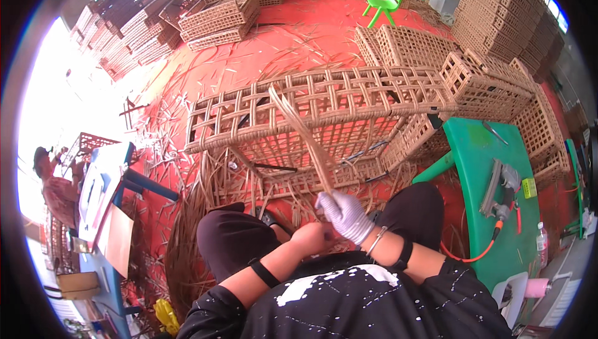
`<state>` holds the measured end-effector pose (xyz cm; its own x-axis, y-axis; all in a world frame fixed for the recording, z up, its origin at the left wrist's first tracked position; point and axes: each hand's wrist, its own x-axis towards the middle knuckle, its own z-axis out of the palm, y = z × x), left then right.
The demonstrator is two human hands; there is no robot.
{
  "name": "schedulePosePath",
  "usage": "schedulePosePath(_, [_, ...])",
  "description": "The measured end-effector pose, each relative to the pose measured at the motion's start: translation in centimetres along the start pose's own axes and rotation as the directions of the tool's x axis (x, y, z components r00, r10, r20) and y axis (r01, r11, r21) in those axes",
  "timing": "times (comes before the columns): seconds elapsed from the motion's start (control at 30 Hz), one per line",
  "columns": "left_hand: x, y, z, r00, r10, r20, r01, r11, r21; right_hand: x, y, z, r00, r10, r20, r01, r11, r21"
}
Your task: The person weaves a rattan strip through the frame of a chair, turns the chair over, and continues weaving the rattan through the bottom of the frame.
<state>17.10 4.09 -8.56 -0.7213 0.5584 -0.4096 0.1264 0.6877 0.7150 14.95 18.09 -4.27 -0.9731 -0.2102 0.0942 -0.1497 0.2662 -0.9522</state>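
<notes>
Your right hand (347, 215), in a pale grey-white knitted glove, is closed around a long bundle of flat tan weaving strips (305, 134). The bundle rises from your grip, leaning left, and its upper end overlaps the top band of a large brown woven basket frame (324, 97) in front of you; whether it is fastened there cannot be told. Your bare left hand (311, 239) is just beside the glove, its fingers curled, but their inner side is hidden, so I cannot tell whether it grips anything.

The frame sits on the red floor (299, 33) beyond your knees, among scattered loose strips. To your right, a green plastic surface (476, 152) carries a grey-and-black handheld power tool (496, 190) with an orange-red hose (464, 259), and a small yellow-green box (529, 187). Farther off stands a bright green plastic chair (387, 5). At your far left, another person (60, 192) is beside a blue-legged table (149, 184).
</notes>
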Motion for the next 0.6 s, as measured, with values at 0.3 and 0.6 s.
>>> schedulePosePath(0.3, [1.0, 2.4, -9.9, 0.945, -0.174, -0.279, -0.252, 0.161, -0.954, -2.0, -0.3, -0.2, 0.433, 0.373, 0.820, 0.178, 0.857, -0.484])
schedulePosePath(0.6, [3.1, 1.9, -11.3, 0.798, -0.233, -0.556, -0.457, 0.367, -0.810, -2.0, -0.6, 0.7, 0.410, 0.472, 0.780, 0.306, 0.735, -0.605])
